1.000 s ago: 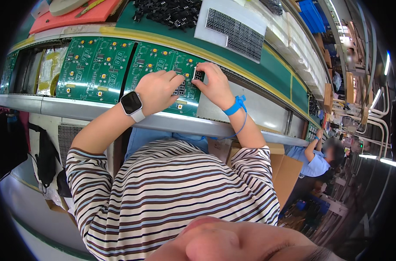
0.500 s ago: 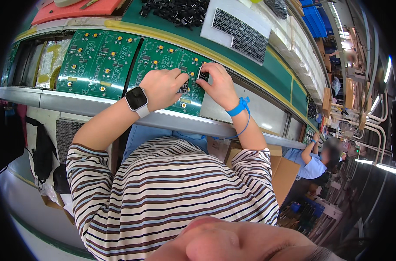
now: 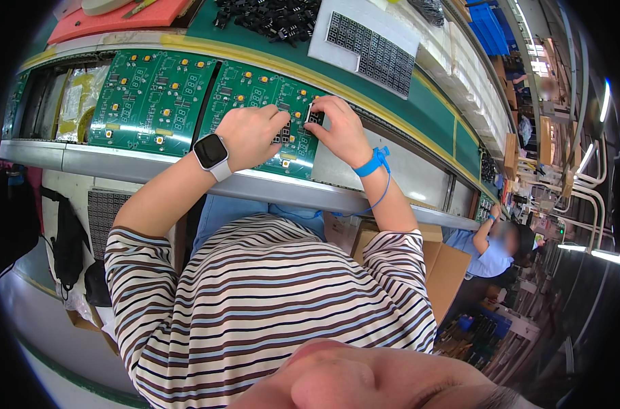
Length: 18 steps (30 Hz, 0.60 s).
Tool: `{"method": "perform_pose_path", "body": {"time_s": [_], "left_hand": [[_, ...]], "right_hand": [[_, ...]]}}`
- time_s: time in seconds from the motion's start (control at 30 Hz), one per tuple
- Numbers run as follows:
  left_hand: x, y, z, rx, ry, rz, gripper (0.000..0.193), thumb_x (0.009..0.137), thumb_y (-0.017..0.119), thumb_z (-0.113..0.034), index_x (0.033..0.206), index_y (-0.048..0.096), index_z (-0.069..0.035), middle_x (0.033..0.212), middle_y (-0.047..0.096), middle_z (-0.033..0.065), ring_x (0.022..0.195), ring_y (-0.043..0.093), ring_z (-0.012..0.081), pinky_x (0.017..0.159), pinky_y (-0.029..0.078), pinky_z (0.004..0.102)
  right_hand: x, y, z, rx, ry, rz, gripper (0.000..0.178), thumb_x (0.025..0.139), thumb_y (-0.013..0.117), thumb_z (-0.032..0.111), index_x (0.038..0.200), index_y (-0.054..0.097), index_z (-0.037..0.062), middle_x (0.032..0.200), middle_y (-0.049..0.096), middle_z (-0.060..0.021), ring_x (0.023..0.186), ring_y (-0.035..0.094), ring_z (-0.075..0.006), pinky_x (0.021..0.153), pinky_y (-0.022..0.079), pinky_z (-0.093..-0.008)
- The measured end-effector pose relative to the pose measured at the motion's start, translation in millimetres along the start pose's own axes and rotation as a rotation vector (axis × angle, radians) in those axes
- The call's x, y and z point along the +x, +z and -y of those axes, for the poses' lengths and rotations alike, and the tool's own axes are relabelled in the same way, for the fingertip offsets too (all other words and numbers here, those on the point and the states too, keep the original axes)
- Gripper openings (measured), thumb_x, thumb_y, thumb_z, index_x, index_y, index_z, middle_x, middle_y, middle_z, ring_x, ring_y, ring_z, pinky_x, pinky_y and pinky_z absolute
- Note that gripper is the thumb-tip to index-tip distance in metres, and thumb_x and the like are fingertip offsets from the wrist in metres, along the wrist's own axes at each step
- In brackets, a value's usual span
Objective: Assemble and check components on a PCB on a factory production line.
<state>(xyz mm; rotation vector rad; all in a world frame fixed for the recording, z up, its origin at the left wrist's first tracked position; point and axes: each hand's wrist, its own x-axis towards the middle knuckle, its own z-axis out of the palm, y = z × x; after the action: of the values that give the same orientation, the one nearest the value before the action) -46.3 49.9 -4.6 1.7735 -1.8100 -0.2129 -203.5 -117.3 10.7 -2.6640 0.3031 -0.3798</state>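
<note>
A green circuit board (image 3: 218, 116) with small yellow-topped buttons lies on the rail bench under both my hands. My left hand (image 3: 252, 138), with a watch at the wrist, is closed, its fingertips at a black seven-segment display (image 3: 282, 135) on the board; its grip is partly hidden. Between the thumb and fingers of my right hand (image 3: 342, 131) is another seven-segment display (image 3: 314, 117), held at the board's right edge. A blue strap (image 3: 372, 163) with a cord circles my right wrist.
A second green board (image 3: 146, 102) lies to the left. Beyond the rail are a white foam sheet (image 3: 323, 44) bearing rows of displays (image 3: 378, 58), a pile of black components (image 3: 269, 17) and a red foam pad (image 3: 112, 26). A co-worker (image 3: 490, 249) sits far right.
The whole view has shifted slightly. Both hands stay at nearly the same places on the board, the right one still pinching its display.
</note>
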Motion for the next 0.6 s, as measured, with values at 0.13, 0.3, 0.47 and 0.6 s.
{"method": "perform_pose_path", "body": {"time_s": [0.13, 0.3, 0.47, 0.6], "left_hand": [[-0.3, -2.2, -0.7, -0.016, -0.007, -0.007, 0.037, 0.068, 0.071, -0.020, 0.098, 0.055, -0.006, 0.085, 0.058, 0.0091, 0.072, 0.064, 0.0265, 0.060, 0.053, 0.0364], [-1.3, -2.3, 0.2, -0.037, -0.036, 0.031, 0.041, 0.070, 0.072, -0.020, 0.105, 0.055, -0.008, 0.087, 0.059, 0.0088, 0.074, 0.063, 0.0277, 0.061, 0.051, 0.0376], [-1.7, -1.0, 0.6, -0.037, -0.033, 0.025, 0.040, 0.069, 0.071, -0.018, 0.104, 0.055, -0.008, 0.086, 0.059, 0.0088, 0.073, 0.063, 0.0279, 0.060, 0.051, 0.0379], [-1.4, 0.3, 0.8, -0.031, -0.033, 0.024, 0.040, 0.068, 0.071, -0.017, 0.103, 0.055, -0.008, 0.085, 0.058, 0.0090, 0.072, 0.062, 0.0282, 0.060, 0.051, 0.0381]], "right_hand": [[-0.6, 1.3, -2.1, -0.002, 0.006, -0.006, 0.030, 0.067, 0.075, 0.009, 0.091, 0.059, 0.0037, 0.103, 0.060, -0.0122, 0.100, 0.057, -0.0306, 0.085, 0.048, -0.0376], [-0.6, 0.7, -0.9, -0.004, 0.009, 0.002, 0.029, 0.067, 0.075, 0.009, 0.091, 0.059, 0.0037, 0.103, 0.060, -0.0117, 0.101, 0.057, -0.0301, 0.085, 0.048, -0.0375], [0.0, -0.8, 0.9, -0.011, 0.007, 0.008, 0.030, 0.067, 0.075, 0.008, 0.091, 0.059, 0.0038, 0.102, 0.060, -0.0113, 0.100, 0.057, -0.0301, 0.085, 0.048, -0.0376], [0.3, 0.1, -0.6, -0.021, -0.004, 0.013, 0.029, 0.067, 0.075, 0.008, 0.091, 0.059, 0.0041, 0.102, 0.060, -0.0111, 0.099, 0.057, -0.0304, 0.084, 0.048, -0.0376]]}}
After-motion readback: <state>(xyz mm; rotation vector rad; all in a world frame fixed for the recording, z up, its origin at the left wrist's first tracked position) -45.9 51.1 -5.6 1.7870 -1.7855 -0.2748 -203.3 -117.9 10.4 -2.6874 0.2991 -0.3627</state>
